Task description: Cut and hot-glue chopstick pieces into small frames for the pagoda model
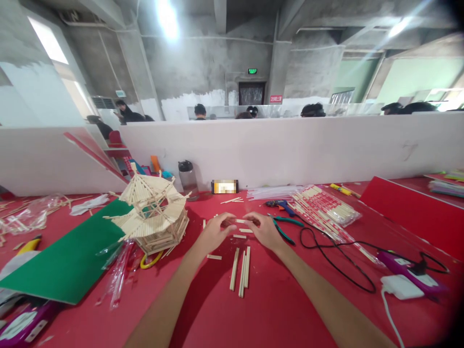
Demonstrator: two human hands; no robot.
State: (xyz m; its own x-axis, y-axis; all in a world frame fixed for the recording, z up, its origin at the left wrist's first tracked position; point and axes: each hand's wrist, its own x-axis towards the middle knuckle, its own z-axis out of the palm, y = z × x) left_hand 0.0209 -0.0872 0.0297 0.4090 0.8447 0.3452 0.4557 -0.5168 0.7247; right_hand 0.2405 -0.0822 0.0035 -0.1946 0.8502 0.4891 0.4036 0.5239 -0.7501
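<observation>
Two-handed, holds a short stick (240, 221) between narrowed fingers (227, 215) of left hand (217, 230) and right hand (266, 230), above counter (275, 309); cannot read red sign's (275, 99) small writing.

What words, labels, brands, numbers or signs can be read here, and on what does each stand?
"卫生间", apparently: start of the red sign on the far wall; the rest is too small to be sure.
Too blurred or small to read: green lit sign, phone screen, purple power strips, stick wrappers.
</observation>
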